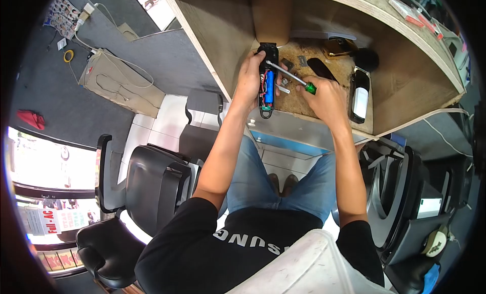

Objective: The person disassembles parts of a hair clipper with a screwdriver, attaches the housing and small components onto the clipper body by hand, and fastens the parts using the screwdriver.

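An opened black hair clipper [269, 56] is held upright in my left hand [248, 81], whose fingers wrap round its upper part. A blue battery [269, 87] and red wires show inside the casing. My right hand [324, 99] grips the green handle of a screwdriver [293, 77], and the tip of its metal shaft touches or nearly touches the clipper just above the battery. Small metal parts lie on the wooden shelf behind the clipper, partly hidden by it. A dark oval cover [319, 68] lies right of them.
A black and white clipper [360, 96] lies at the shelf's right, below a dark round brush [365, 59]. Wooden side walls enclose the shelf [334, 114]. Black chairs [147, 177] stand left and right, and a cardboard box [119, 81] is at the left.
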`<act>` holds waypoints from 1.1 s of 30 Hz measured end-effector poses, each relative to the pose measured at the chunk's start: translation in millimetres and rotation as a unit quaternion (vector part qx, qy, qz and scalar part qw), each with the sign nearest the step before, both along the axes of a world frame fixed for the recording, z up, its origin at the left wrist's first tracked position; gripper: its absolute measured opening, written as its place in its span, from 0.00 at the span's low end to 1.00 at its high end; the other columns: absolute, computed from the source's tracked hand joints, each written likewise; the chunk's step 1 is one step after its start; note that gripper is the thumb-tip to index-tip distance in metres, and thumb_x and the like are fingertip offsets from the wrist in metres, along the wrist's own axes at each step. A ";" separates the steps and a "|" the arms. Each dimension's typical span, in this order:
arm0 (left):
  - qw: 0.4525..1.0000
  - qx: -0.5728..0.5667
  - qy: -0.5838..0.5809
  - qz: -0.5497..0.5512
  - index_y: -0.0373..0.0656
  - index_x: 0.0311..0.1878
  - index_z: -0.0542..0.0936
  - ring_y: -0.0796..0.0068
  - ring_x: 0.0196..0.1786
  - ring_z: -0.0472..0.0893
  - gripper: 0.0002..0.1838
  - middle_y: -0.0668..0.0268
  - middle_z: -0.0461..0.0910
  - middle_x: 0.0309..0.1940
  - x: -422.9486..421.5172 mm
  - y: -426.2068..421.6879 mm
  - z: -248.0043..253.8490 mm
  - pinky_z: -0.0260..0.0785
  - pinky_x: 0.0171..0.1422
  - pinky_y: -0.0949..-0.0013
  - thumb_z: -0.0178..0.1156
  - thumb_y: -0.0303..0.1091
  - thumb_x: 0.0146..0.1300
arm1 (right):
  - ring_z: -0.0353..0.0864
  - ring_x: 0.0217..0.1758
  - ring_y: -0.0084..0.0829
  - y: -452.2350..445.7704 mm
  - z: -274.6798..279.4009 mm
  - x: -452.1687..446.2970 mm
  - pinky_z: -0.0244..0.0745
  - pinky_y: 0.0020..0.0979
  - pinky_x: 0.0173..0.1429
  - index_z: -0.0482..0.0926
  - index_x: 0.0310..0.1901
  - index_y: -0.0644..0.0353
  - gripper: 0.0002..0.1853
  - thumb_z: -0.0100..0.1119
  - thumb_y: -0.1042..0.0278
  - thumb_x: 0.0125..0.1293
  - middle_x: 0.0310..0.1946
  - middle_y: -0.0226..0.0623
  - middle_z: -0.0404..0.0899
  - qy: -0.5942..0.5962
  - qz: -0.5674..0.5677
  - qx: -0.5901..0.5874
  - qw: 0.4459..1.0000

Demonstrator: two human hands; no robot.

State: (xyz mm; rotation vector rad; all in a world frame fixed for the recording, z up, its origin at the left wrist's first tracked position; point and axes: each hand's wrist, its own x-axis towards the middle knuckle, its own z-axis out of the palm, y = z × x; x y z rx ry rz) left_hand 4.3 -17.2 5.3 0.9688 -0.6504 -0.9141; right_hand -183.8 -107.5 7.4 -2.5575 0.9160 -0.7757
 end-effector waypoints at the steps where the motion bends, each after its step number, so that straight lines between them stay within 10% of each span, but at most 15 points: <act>1: 1.000 0.002 -0.004 0.001 0.37 0.56 0.68 0.68 0.28 0.83 0.16 0.45 0.86 0.41 0.2 -0.8 -0.5 0.80 0.23 0.66 0.43 0.42 0.84 | 0.89 0.36 0.53 -0.2 -0.5 -0.5 0.81 0.49 0.43 0.92 0.43 0.55 0.10 0.72 0.59 0.67 0.30 0.47 0.89 0.000 0.005 0.004 1.000; 33: 0.999 0.024 -0.015 0.020 0.40 0.53 0.71 0.68 0.24 0.81 0.15 0.57 0.79 0.26 -4.9 -0.2 -2.2 0.78 0.23 0.66 0.48 0.44 0.83 | 0.89 0.38 0.58 -2.6 -4.6 -3.2 0.82 0.54 0.44 0.85 0.38 0.64 0.11 0.69 0.63 0.68 0.31 0.56 0.87 0.019 0.019 -0.004 1.000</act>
